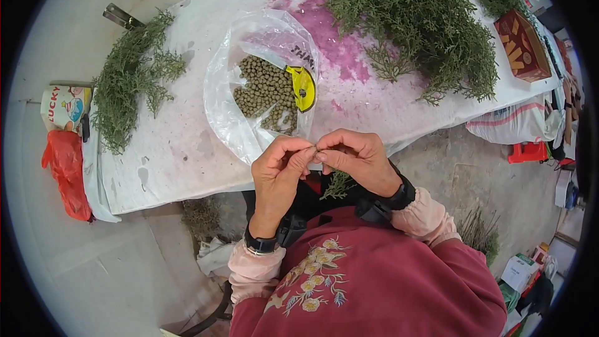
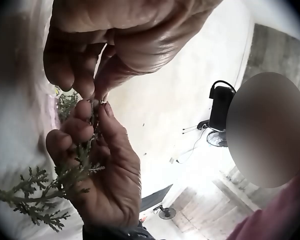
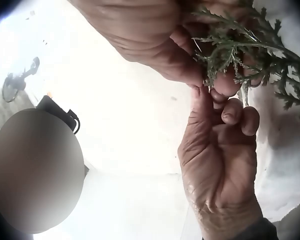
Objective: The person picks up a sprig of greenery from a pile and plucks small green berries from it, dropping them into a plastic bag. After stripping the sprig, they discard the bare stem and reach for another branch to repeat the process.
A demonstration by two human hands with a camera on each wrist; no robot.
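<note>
Both hands meet fingertip to fingertip just off the table's near edge. My right hand [image 1: 362, 161] holds an evergreen sprig [image 1: 339, 185] with scaly green leaves, which hangs below its fingers. In the left wrist view the sprig [image 2: 45, 197] trails out past the palm. My left hand [image 1: 277, 171] pinches at the sprig's end between thumb and finger, against the right fingertips; I cannot tell what small piece sits there. Beyond the hands lies an open clear plastic bag [image 1: 218, 103] holding many round brown-green pellets [image 1: 265, 84] and a yellow label [image 1: 304, 89].
A big pile of evergreen branches [image 1: 418, 25] covers the table's right part; a smaller bunch [image 1: 128, 84] lies left. Pink stains mark the white tabletop [image 1: 181, 171]. A red box [image 1: 523, 47] stands far right, and a red plastic bag [image 1: 67, 171] hangs at the left end.
</note>
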